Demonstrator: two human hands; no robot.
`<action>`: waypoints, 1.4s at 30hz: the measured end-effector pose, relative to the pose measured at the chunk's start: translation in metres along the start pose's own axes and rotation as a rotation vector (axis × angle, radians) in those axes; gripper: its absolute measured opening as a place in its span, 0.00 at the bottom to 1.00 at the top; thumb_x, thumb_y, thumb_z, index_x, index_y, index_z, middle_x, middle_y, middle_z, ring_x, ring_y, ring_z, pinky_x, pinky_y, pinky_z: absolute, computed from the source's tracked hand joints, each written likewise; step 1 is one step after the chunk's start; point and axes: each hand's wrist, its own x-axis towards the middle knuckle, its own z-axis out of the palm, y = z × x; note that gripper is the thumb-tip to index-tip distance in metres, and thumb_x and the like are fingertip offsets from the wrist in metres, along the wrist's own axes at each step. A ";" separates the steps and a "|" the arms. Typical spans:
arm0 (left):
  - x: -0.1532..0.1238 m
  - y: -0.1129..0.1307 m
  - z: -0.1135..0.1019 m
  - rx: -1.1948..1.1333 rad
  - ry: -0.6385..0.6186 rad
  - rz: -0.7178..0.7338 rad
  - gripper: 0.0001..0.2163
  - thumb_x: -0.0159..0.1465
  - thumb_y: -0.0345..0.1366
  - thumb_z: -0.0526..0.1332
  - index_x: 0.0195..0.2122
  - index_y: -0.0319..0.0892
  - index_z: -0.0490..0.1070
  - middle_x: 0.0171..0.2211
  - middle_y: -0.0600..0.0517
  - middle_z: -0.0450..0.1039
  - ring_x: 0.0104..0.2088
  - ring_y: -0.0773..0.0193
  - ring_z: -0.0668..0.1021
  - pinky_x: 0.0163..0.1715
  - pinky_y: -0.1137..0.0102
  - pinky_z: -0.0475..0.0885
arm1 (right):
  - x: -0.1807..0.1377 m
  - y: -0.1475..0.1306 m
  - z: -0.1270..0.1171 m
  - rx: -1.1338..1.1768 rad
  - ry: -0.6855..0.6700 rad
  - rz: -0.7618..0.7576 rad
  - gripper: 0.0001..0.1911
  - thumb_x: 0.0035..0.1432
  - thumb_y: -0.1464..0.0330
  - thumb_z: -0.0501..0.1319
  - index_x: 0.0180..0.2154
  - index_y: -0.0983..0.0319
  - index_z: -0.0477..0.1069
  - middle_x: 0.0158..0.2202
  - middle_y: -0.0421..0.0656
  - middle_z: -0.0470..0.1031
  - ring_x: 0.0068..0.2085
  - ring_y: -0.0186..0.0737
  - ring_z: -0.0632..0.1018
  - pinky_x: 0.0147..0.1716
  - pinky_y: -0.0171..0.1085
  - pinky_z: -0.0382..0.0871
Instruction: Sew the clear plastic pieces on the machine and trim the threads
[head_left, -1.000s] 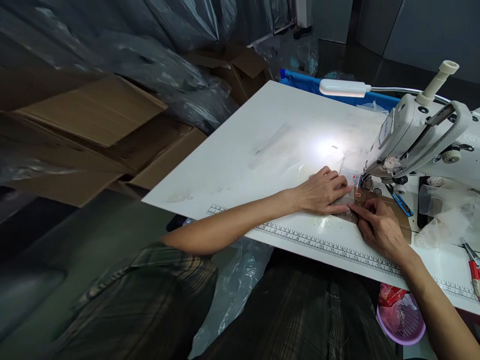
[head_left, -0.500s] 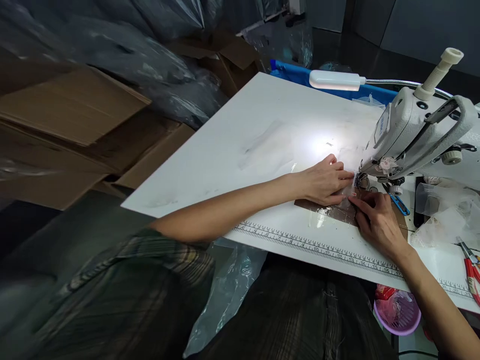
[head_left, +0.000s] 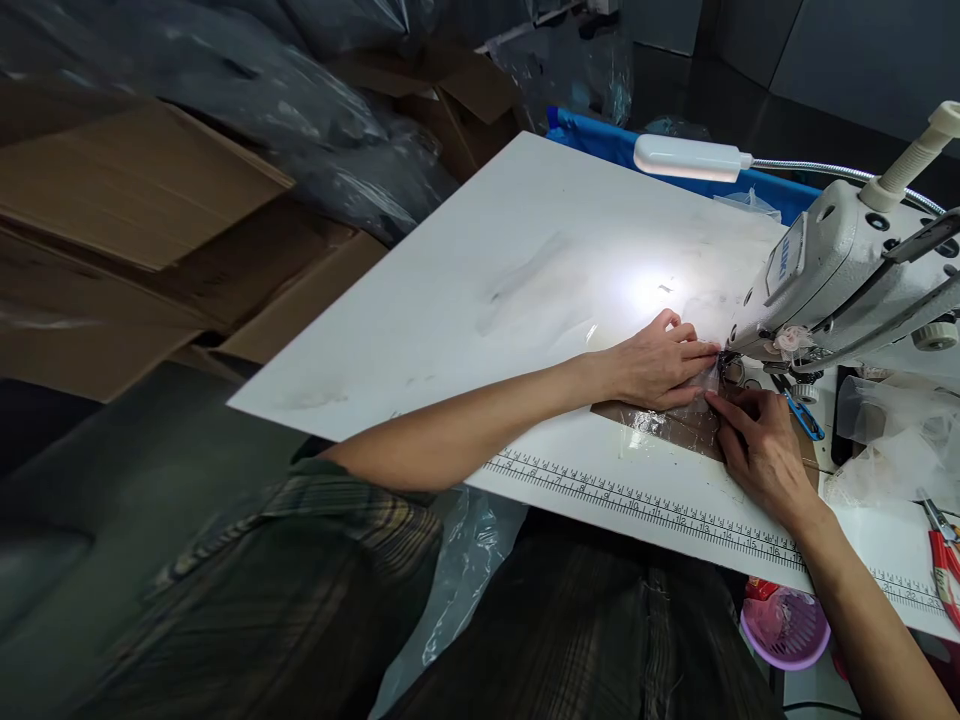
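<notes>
My left hand (head_left: 660, 365) lies palm down beside the needle area of a sewing machine (head_left: 832, 270). Its fingers are stretched out and slightly spread, pressing on a small piece of sheer whitish fabric (head_left: 703, 380). Close by on the right, my right hand (head_left: 765, 445) pinches the near edge of that fabric between thumb and forefinger. The fabric reaches toward the presser foot (head_left: 726, 362), and the fingers hide part of it. Beneath both hands is a brown plate (head_left: 660, 425) with a shiny clear covering.
A printed ruler (head_left: 637, 507) runs along the front of the white table (head_left: 420, 330). Blue thread snips (head_left: 806, 418), sheer fabric scraps (head_left: 900, 440) and red-handled scissors (head_left: 943, 575) lie right. A lamp (head_left: 690, 158) lights the table. Below hangs a purple basket (head_left: 795, 650); cardboard boxes (head_left: 135, 190) stand left.
The view has shifted slightly, so the machine sits further right in it. Both hands keep nearly the same pose by the needle, with the left fingertips still at the presser foot.
</notes>
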 end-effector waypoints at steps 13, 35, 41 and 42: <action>0.001 0.002 0.001 -0.016 0.015 -0.014 0.20 0.71 0.44 0.49 0.57 0.41 0.72 0.59 0.44 0.72 0.48 0.51 0.72 0.50 0.56 0.57 | 0.000 0.002 0.000 -0.035 0.020 -0.026 0.19 0.66 0.68 0.53 0.53 0.57 0.78 0.42 0.50 0.69 0.41 0.46 0.71 0.43 0.48 0.73; -0.005 0.005 -0.002 -0.211 0.095 0.234 0.10 0.65 0.34 0.56 0.38 0.44 0.78 0.41 0.47 0.80 0.35 0.60 0.76 0.39 0.62 0.70 | 0.011 0.005 -0.012 0.081 -0.104 0.060 0.21 0.63 0.70 0.53 0.53 0.54 0.78 0.41 0.47 0.71 0.41 0.46 0.75 0.41 0.46 0.75; -0.006 0.003 -0.007 -0.227 0.063 0.237 0.10 0.63 0.36 0.57 0.39 0.46 0.78 0.44 0.48 0.80 0.36 0.59 0.76 0.40 0.62 0.70 | 0.007 0.002 -0.007 0.077 -0.077 0.082 0.21 0.63 0.70 0.53 0.53 0.53 0.78 0.41 0.47 0.70 0.41 0.46 0.73 0.42 0.47 0.74; -0.006 0.003 -0.007 -0.227 0.058 0.241 0.10 0.63 0.36 0.57 0.39 0.46 0.78 0.43 0.48 0.80 0.36 0.59 0.76 0.39 0.62 0.70 | 0.008 0.002 -0.006 0.073 -0.073 0.086 0.21 0.63 0.70 0.53 0.53 0.54 0.78 0.41 0.47 0.70 0.41 0.46 0.73 0.42 0.46 0.74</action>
